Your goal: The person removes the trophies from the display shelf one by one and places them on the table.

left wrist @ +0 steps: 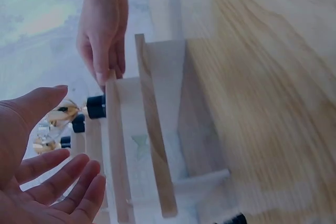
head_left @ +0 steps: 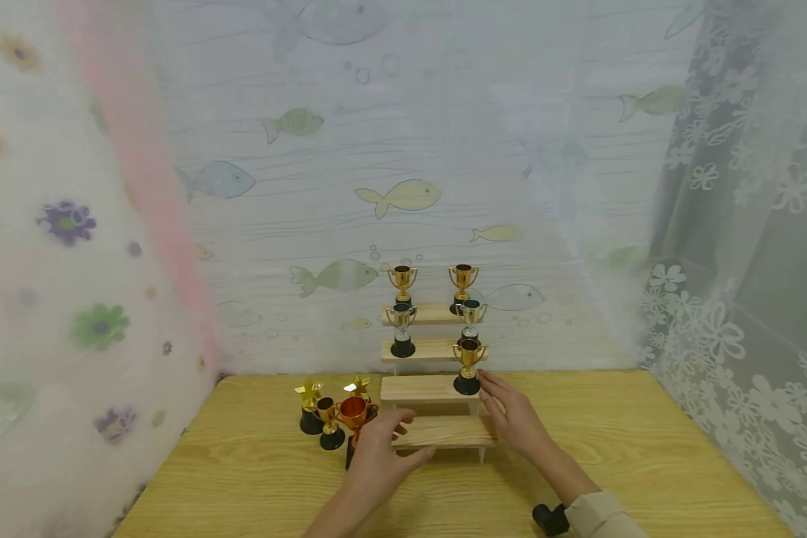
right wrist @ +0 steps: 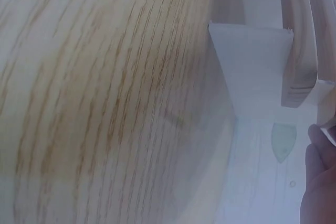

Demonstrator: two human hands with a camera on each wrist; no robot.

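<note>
A stepped display stand with light wooden steps [head_left: 444, 432] and white side supports stands on the table. My left hand [head_left: 379, 452] is raised in front of the lowest step, fingers spread and slightly bent, holding nothing. Beside the right end of the second step from the bottom, my right hand [head_left: 516, 418] has its fingertips at the step's end, close to the black base of a gold trophy cup [head_left: 468, 357]. Silver cups [head_left: 401, 320] stand on the step above. On the top step are gold cups [head_left: 402, 279]. In the right wrist view, only some fingers [right wrist: 320, 153] show.
Left of the stand are gold star trophies [head_left: 309, 394], a small gold cup [head_left: 327, 412] and an orange-red cup [head_left: 354, 412], partly behind my left hand. A black object [head_left: 550, 518] lies by my right sleeve. A fish-patterned curtain [head_left: 403, 134] hangs behind the table [head_left: 612, 441].
</note>
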